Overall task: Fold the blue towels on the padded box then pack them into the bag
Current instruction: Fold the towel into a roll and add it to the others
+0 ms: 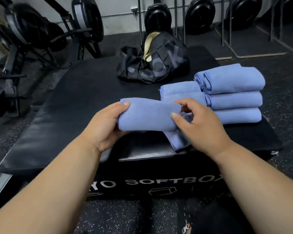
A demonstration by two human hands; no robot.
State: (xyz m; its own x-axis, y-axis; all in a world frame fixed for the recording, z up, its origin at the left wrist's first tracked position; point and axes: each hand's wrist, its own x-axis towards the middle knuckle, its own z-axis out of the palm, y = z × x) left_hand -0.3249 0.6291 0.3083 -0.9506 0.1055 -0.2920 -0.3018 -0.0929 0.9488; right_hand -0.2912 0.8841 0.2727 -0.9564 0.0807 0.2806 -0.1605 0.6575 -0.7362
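A folded blue towel (147, 115) is held just above the black padded box (85, 98), near its front edge. My left hand (107, 124) grips the towel's left end, thumb on top. My right hand (193, 124) pinches its right end, where a loose flap (178, 139) hangs down to the box. Behind the held towel lie two folded towels (181, 92). A stack of folded towels (233, 93) stands at the right. The black bag (152, 63) sits at the back of the box, slumped, with a pale lining showing at its opening.
Black gym machines (32, 34) crowd the left and back left. Weight plates on racks (200, 16) line the back wall. Speckled rubber floor (284, 68) surrounds the box. My legs are at the bottom of the view.
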